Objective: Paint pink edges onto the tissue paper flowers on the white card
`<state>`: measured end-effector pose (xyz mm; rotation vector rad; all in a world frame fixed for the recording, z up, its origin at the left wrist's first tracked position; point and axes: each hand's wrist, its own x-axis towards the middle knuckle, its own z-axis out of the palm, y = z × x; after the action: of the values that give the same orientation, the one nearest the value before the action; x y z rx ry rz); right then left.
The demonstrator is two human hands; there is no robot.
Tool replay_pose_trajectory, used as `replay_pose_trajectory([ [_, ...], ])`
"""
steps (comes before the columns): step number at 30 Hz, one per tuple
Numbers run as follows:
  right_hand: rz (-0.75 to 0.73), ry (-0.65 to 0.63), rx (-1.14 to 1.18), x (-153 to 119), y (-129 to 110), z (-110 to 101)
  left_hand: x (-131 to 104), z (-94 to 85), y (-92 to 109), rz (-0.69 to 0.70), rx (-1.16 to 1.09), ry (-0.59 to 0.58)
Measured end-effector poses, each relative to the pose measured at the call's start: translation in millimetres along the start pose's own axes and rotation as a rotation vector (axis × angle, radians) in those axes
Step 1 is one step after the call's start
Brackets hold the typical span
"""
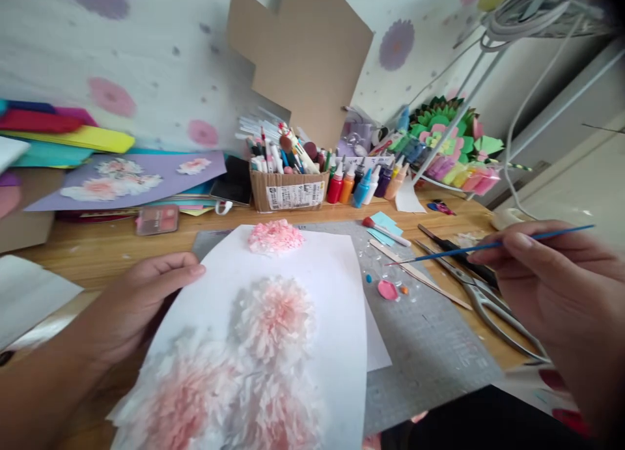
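My left hand point(146, 294) grips the left edge of a white sheet of paper point(332, 294), thumb on top, and holds it tilted above the table. Fluffy pink-and-white paper flowers point(278, 320) stand out from the sheet, with a smaller, pinker flower point(276, 236) at its far edge. Between the thumb and fingers of my right hand point(551, 274) is a thin blue paintbrush point(454, 251). Its fine tip points left, in the air over the mat. Beneath it, a pink paint blob point(388, 290) lies near small blue and orange dabs.
A grey cutting mat point(415, 359) covers part of the wooden table point(112, 241). Scissors point(488, 300), a wooden stick point(420, 274) and a red-tipped brush point(385, 231) lie at right. Behind stand a cardboard box of pens point(290, 193) and paint bottles point(361, 188). Purple paper with flowers point(195, 176) leans back left.
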<state>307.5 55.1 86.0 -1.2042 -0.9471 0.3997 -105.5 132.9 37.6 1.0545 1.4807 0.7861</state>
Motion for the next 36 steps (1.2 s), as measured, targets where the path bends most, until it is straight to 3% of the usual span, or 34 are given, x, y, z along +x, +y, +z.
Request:
replay_pose_trajectory([
  [8,0.111,-0.318,0.201,-18.8,10.4,50.8,0.1,0.0,-1.4,0.007,-0.150,-0.073],
  [15,0.162,-0.365,0.232,-25.0,23.1,79.1,-0.4,-0.4,-2.1,-0.002,-0.165,-0.085],
  [36,0.111,-0.431,0.114,-24.1,34.3,96.0,1.1,-2.0,-5.9,-0.008,-0.183,-0.105],
])
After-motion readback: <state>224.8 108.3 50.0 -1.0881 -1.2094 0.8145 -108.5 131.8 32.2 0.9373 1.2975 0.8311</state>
